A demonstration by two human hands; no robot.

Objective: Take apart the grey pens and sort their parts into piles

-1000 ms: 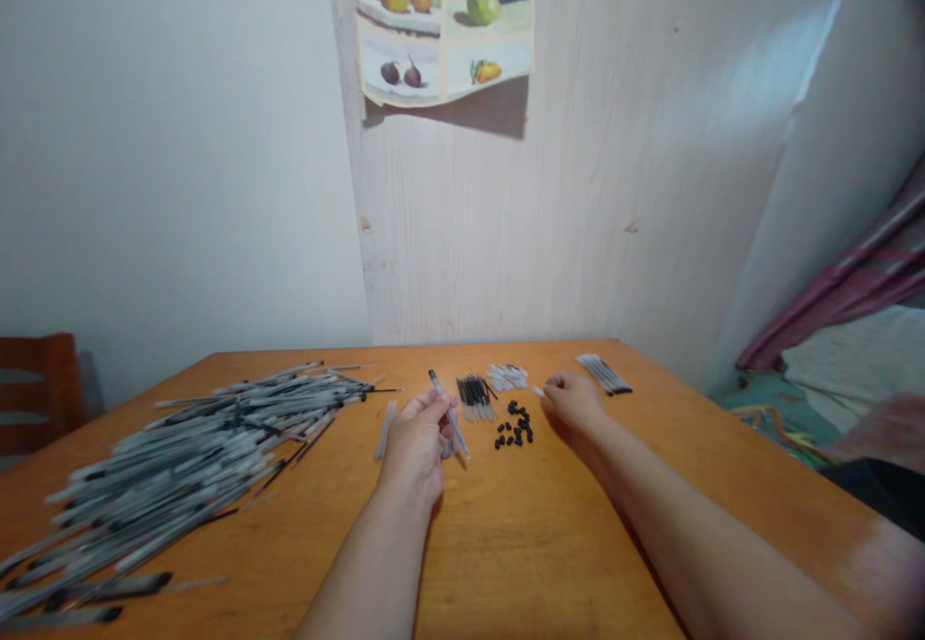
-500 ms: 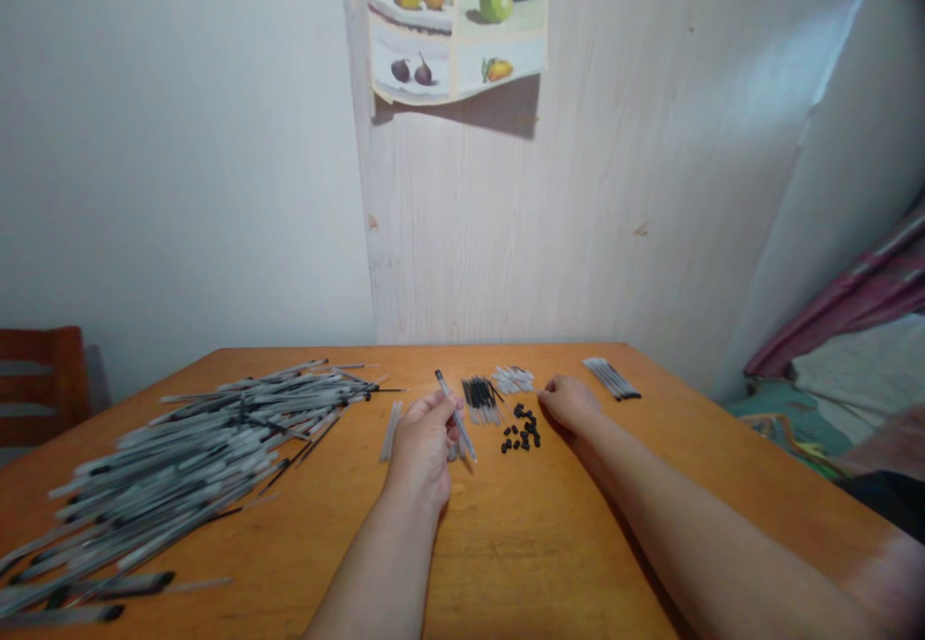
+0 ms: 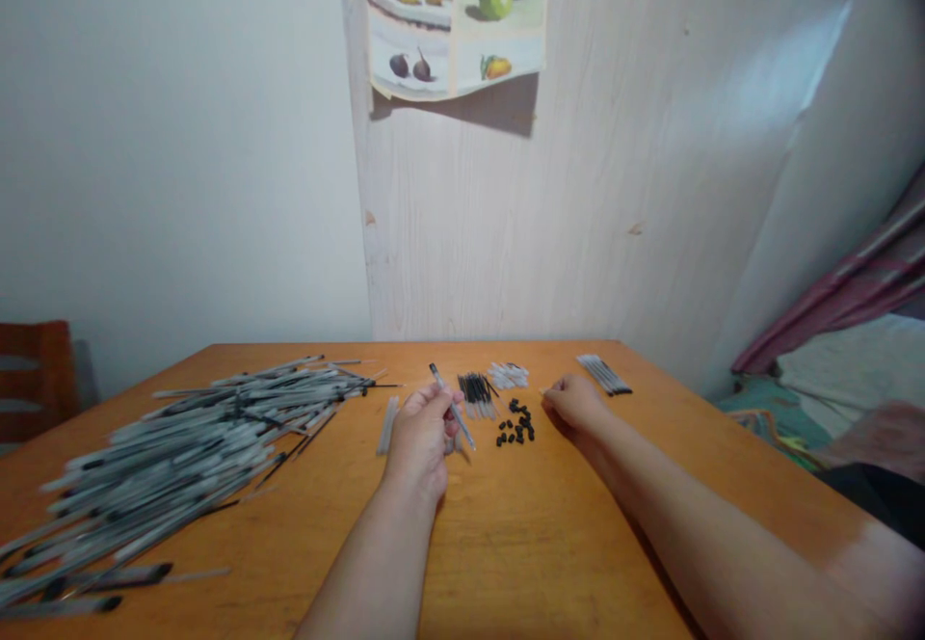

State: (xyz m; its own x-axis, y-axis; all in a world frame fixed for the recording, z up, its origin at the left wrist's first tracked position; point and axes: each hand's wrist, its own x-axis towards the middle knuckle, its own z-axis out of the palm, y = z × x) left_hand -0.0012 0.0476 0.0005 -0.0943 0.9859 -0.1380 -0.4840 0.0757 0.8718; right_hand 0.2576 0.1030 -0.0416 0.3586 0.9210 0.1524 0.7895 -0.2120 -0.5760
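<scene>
With a light but firm grip, the left hand [image 3: 419,438] holds the pen [image 3: 462,425] slanted above the table [image 3: 506,544], best steadied near its middle; the right hand [image 3: 574,403], near small black parts [image 3: 527,420], has an unclear grip.

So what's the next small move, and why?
I'd lift the right hand slightly, then ease it toward the pen in the left hand. The right fingers seem to pinch a small pale piece, and loose black pieces lie on the table between the hands, so a low sweep could scatter them.
</scene>
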